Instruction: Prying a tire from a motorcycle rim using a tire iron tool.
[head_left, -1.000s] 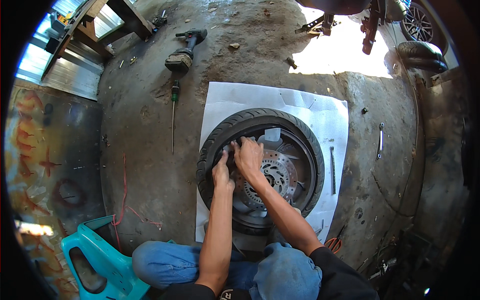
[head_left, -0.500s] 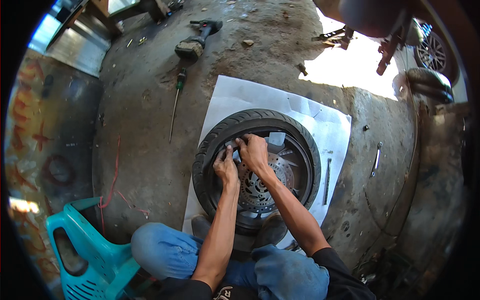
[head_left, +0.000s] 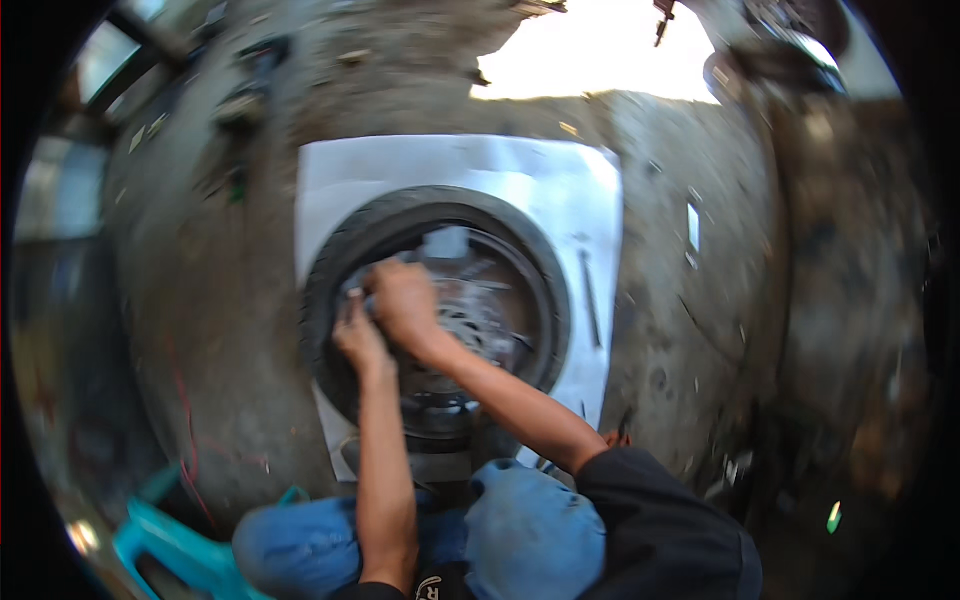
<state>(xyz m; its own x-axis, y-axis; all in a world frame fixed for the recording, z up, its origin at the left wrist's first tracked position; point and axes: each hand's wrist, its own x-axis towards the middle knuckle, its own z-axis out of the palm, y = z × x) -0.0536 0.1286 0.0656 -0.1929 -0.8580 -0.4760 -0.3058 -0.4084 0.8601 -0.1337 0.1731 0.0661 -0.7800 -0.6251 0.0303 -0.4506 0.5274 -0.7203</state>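
Both hands, the left hand (head_left: 360,335) and the right hand (head_left: 402,305), curl their fingers at the wheel's (head_left: 468,318) inner rim; blur hides whether either grips anything, so I cannot tell. They stay there as before, but the wheel now appears further left. One white sheet (head_left: 590,195) lies underneath, bearing one dark rod (head_left: 590,300); one wrench (head_left: 693,232) lies beyond, right

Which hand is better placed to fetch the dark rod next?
Right, probably: the right hand is nearer the dark rod, which lies right of the wheel; the left hand is farther away.
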